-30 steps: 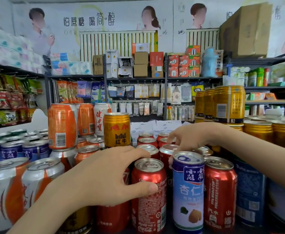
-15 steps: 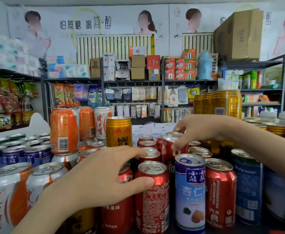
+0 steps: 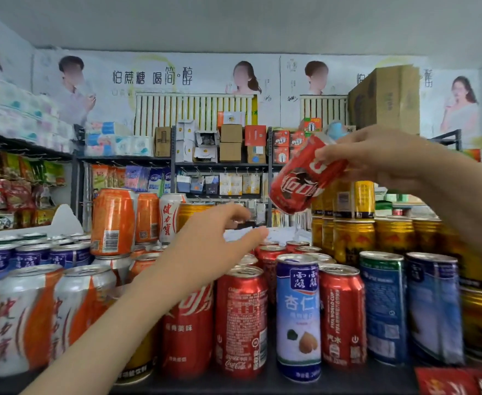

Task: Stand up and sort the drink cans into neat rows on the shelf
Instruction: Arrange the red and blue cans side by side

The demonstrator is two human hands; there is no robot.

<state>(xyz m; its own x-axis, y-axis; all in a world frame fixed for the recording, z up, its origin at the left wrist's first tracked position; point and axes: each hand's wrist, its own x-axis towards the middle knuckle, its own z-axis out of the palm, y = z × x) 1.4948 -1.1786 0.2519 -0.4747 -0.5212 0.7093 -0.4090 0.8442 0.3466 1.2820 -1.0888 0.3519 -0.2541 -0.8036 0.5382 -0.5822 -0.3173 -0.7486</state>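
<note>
Head view, right hand (image 3: 376,158): fingers curled round the top end of a red aluminium cola can (image 3: 299,181), held aloft.
Left hand (image 3: 205,252): fingers apart, relaxed, holding nothing, above the upright red cans (image 3: 241,317).
Room: open air over the can tops; dark shelf edge (image 3: 262,386) just before the front row.
Can axis: tilted, top up-right, base down-left.

Just above and behind the grip sits a big cardboard box (image 3: 385,101), small cartons (image 3: 231,143) line the back shelf (image 3: 220,164) to its left, snack packets (image 3: 14,181) hang far left, and posters (image 3: 154,78) cover the wall beyond.
</note>
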